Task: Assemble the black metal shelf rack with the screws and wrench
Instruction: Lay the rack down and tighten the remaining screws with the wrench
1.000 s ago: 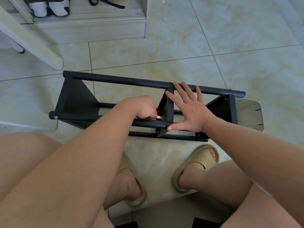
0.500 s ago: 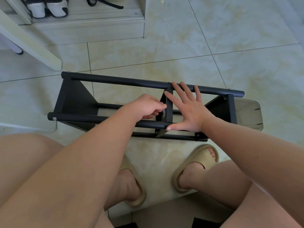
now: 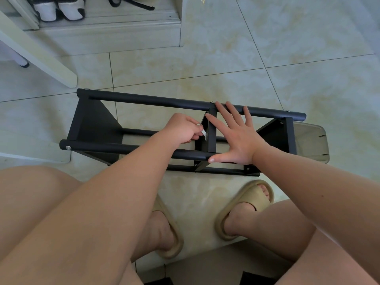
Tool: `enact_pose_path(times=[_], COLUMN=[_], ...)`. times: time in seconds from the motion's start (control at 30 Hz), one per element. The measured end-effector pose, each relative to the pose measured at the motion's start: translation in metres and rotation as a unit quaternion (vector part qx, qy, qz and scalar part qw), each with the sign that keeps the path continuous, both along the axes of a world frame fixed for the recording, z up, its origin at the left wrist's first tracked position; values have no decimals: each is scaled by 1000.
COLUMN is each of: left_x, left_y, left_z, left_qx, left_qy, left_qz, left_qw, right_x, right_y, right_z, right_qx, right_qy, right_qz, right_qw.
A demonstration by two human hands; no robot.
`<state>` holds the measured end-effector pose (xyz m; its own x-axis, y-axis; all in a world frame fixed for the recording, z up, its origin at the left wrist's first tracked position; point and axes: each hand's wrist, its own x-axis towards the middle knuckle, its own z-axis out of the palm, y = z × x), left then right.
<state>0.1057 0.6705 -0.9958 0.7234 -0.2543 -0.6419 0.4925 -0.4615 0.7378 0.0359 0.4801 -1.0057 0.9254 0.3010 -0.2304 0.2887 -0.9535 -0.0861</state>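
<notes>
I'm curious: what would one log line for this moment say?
left hand: grips wrench at middle upright | right hand: flat, pressing on rack | stage: rack assembly in progress
</notes>
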Motion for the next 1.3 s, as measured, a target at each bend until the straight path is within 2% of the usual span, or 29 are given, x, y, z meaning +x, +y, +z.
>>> enact_pose_path(times=[0.23,0.47,0.93,1.3], left_x=[0,-2,-3,-5], left_y=[0,-2,-1,0], left_z=[7,9,7,10], left_qx=[-11,5,7,6], left_qy=[32,37,122,144], left_qz=[24,2,-35,-61], left_qw=[999,999,992,988], right_x=[0,0,-1,-2], right_y=[1,1,0,1], right_z=[1,1,0,0], right_qx=[-1,-4,-2,-2], right_qy=[2,3,-6,-5], right_qz=[-3,-2,2,1], right_qw=[1000,1000,1000,1000])
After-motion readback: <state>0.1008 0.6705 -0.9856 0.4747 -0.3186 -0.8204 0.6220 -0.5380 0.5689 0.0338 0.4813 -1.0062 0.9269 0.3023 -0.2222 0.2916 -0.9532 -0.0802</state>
